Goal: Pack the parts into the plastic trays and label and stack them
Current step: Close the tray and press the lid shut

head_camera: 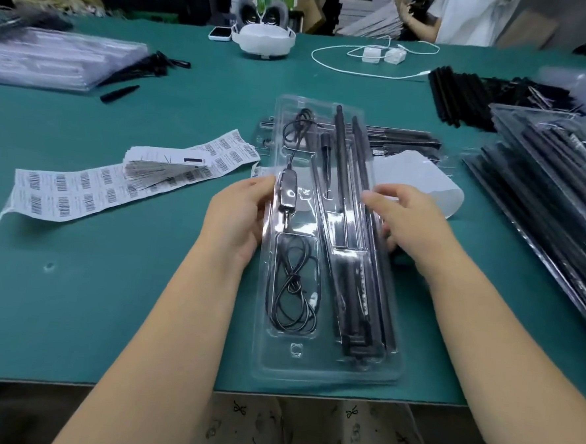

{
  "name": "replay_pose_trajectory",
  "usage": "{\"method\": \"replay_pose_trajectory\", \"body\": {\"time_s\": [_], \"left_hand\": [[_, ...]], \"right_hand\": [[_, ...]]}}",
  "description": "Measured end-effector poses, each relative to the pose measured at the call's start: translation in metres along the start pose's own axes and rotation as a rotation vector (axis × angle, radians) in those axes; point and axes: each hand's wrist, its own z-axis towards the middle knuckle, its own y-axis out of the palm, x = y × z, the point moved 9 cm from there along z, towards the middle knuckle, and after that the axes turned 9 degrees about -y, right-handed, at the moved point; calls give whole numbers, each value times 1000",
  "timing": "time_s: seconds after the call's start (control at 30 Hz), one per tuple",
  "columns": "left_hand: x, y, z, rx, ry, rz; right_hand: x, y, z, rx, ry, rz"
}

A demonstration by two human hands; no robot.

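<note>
We hold a clear plastic tray point(324, 368) by its two long edges, lengthwise in front of us on a green table point(108, 296). Our left hand point(237, 218) grips the tray's left edge, thumb on top and fingers point(248, 250) curled underneath. Our right hand point(408, 218) grips the right edge, thumb on top; its fingers are mostly hidden beneath the tray. The tray's left compartments hold a coiled black cable point(292, 290) with an inline box point(286, 190); its right side holds long black rods point(342, 170) lying side by side.

Behind the tray lies another packed tray point(403, 139) turned crosswise, partly covered by a white sheet point(421, 178). To our left, sheets of barcode labels point(81, 188) fan across the table, and farther left sits a stack of clear empty trays point(54, 59). To our right, a stack of filled trays point(554, 189) leans near loose black rods point(464, 95). At the far edge sit a white headset point(263, 40), a phone point(219, 33) and a white charging cable point(362, 70).
</note>
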Motion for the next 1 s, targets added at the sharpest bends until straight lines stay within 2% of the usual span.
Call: {"method": "replay_pose_trajectory", "body": {"time_s": [0.1, 0.17, 0.37, 0.43, 0.6, 0.7, 0.83, 0.93, 1.0], "left_hand": [[4, -6, 3, 111, 108, 228], [2, -3, 4, 108, 125, 289], [-5, 2, 6, 31, 49, 143], [-1, 4, 1, 41, 103, 262], [5, 18, -9, 111, 322, 766], [5, 25, -13, 140, 388, 897], [3, 26, -16, 170, 401, 929], [17, 6, -13, 344, 366, 886], [25, -8, -7, 546, 275, 1180]], "right_hand": [[-1, -5, -1, 51, -6, -3], [-1, -9, -1, 66, -4, -31], [5, -18, 3, 92, 18, -182], [8, -22, 3, 99, 29, -224], [10, -30, 4, 104, 44, -297], [7, -33, 2, 91, 33, -390], [9, -35, 3, 50, 56, -451], [9, -35, 3, 41, 52, -460], [8, -34, 3, 33, 44, -471]]}}
